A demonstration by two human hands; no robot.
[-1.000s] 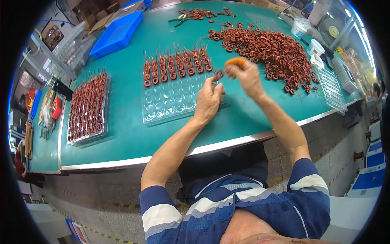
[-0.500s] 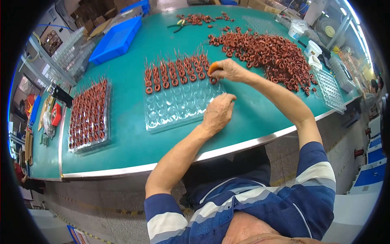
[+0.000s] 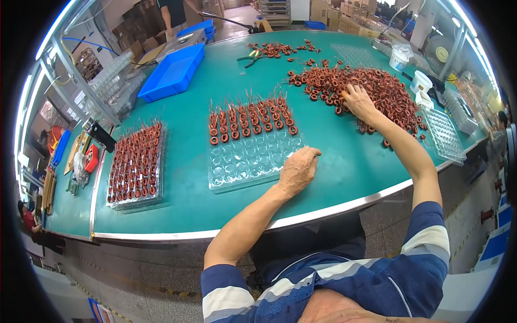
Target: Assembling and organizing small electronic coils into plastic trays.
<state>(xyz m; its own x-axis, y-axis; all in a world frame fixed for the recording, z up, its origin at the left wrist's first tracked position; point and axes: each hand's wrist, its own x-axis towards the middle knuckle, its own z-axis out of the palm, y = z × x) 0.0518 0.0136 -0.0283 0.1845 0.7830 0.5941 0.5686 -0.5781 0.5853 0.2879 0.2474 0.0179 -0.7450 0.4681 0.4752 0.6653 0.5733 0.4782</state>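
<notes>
left hand [image 3: 299, 171]: tray edge [image 3: 247, 185] | right hand [image 3: 360, 102]: rings [image 3: 390, 89] | both curled — hold unclear | bare table [image 3: 336, 156] between

Looks like a factory workshop, busy with small parts in bulk. Has a long green bench [image 3: 186, 215] with a metal edge, bearing a heap of red-brown rings [image 3: 393, 102], clear moulded trays [image 3: 237, 161] with row upon row of pockets, a pair of pliers [image 3: 250, 57] and a blue bin [image 3: 175, 72] toward the far left. Shows cardboard boxes [image 3: 353, 27] beyond, strip lights [image 3: 478, 46] at right, and striped tape [image 3: 186, 294] on a speckled floor [image 3: 140, 269].
</notes>
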